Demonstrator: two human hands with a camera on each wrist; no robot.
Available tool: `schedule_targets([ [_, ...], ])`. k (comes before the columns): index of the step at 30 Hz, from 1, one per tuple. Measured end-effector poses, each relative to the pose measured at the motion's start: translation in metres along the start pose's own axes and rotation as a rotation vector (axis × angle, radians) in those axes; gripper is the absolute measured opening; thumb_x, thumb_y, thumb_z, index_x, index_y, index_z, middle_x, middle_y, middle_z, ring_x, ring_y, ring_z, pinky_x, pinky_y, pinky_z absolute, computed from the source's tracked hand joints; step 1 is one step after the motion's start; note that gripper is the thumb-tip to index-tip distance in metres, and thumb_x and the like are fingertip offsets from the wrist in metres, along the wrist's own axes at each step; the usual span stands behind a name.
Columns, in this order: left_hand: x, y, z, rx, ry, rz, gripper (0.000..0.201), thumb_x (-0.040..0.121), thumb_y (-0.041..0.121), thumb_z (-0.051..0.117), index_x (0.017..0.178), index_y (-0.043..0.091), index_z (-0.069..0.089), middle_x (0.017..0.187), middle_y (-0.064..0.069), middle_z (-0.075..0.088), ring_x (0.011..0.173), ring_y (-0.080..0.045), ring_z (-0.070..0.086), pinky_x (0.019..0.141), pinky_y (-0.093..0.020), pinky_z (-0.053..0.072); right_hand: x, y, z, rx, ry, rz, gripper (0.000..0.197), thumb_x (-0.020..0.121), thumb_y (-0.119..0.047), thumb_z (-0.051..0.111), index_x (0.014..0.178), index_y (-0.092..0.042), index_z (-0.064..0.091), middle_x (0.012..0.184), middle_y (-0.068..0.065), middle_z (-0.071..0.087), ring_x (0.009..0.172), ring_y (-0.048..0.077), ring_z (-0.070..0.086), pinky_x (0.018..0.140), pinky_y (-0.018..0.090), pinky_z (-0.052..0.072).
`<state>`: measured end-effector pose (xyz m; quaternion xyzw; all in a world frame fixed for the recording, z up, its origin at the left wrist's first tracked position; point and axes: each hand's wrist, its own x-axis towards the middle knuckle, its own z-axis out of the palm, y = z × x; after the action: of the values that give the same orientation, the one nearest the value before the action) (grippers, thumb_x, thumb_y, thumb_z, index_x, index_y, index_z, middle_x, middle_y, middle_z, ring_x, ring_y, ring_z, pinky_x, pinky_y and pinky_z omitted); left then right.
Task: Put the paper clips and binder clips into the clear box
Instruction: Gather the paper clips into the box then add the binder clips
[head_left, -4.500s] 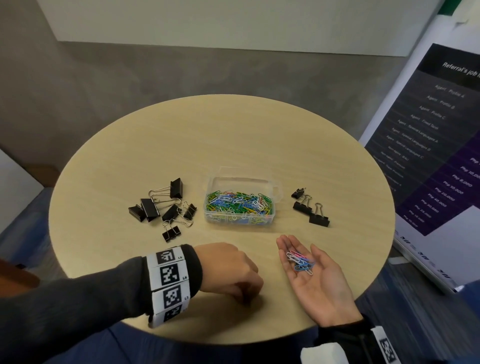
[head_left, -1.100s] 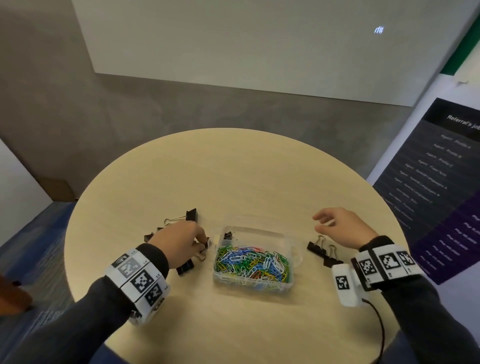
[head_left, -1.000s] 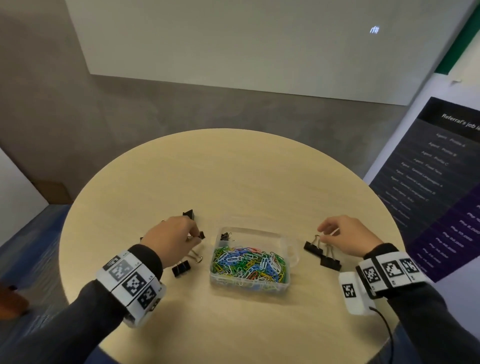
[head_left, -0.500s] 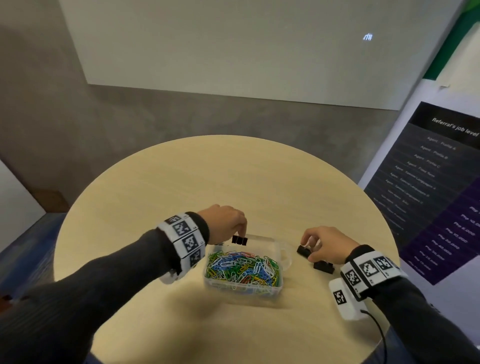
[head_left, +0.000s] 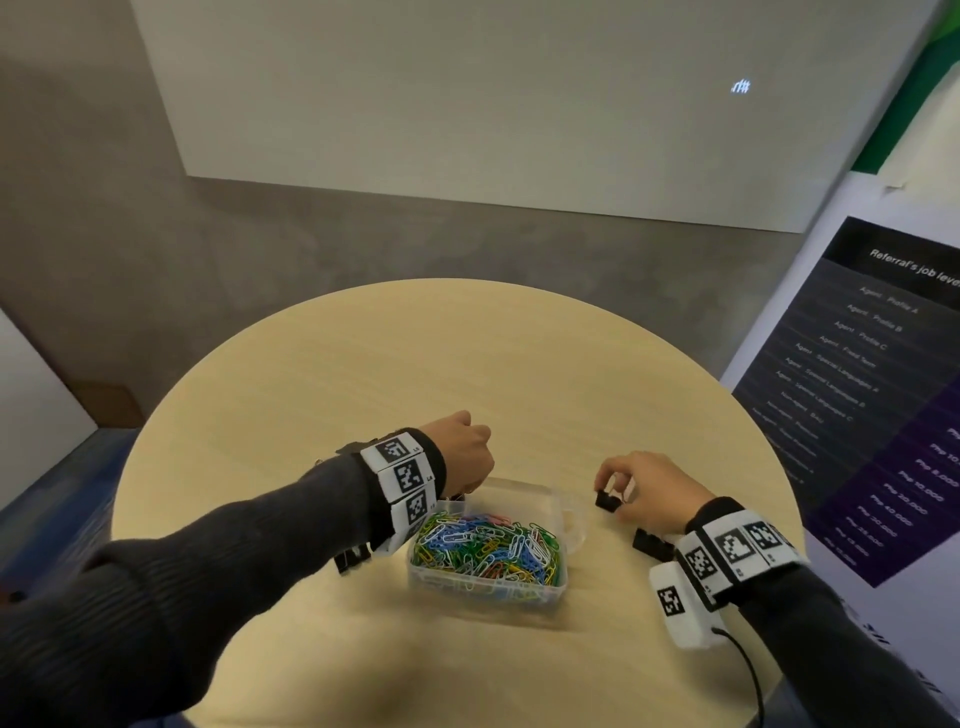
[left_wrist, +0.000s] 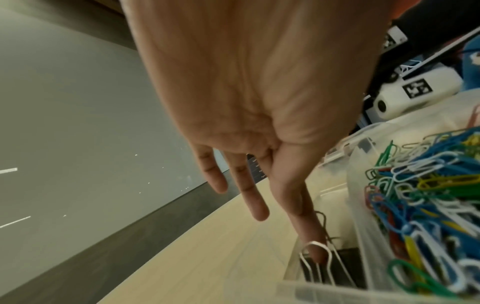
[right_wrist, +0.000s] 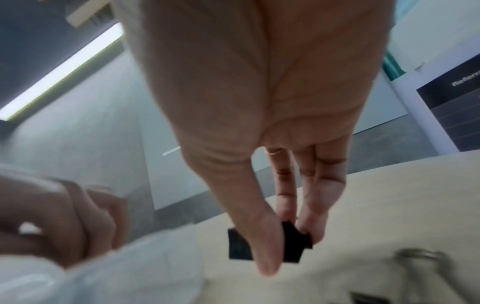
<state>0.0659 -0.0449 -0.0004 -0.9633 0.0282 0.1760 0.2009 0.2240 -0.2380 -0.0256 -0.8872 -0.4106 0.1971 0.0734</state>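
A clear box (head_left: 483, 590) full of coloured paper clips (head_left: 488, 548) stands on the round table. My left hand (head_left: 470, 491) is over the box's back left corner. In the left wrist view its thumb and forefinger (left_wrist: 315, 255) pinch together at the wire handle of a black binder clip (left_wrist: 342, 265), which lies low inside the box wall (left_wrist: 363, 185). To the right of the box, my right hand (head_left: 615, 488) pinches another black binder clip (head_left: 607, 501) just above the table. The right wrist view shows that clip (right_wrist: 294, 245) between thumb and fingers (right_wrist: 285, 236).
One more black binder clip (head_left: 649, 543) lies on the table under my right wrist. Another (head_left: 352, 558) shows left of the box beneath my left forearm. A standing poster (head_left: 883, 389) is close to the table's right edge.
My left hand carried a binder clip from the left pile and lowered it into the box's back left corner. My right hand took hold of a clip from the right group.
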Motion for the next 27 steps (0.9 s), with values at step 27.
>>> schedule_targets([
  [27,-0.021,0.001,0.014,-0.479,0.122,-0.078,0.046,0.089,-0.004,0.048,0.127,0.022,0.053,0.141,0.002,0.044,0.121,-0.022,0.049,0.097,-0.039,0.045,0.009,-0.048,-0.004,0.447,0.266,-0.126,0.015,0.090,-0.019,0.060,0.103,-0.016,0.069,0.097,0.002,0.073,0.079,0.012,0.069,0.076,0.024,0.053],
])
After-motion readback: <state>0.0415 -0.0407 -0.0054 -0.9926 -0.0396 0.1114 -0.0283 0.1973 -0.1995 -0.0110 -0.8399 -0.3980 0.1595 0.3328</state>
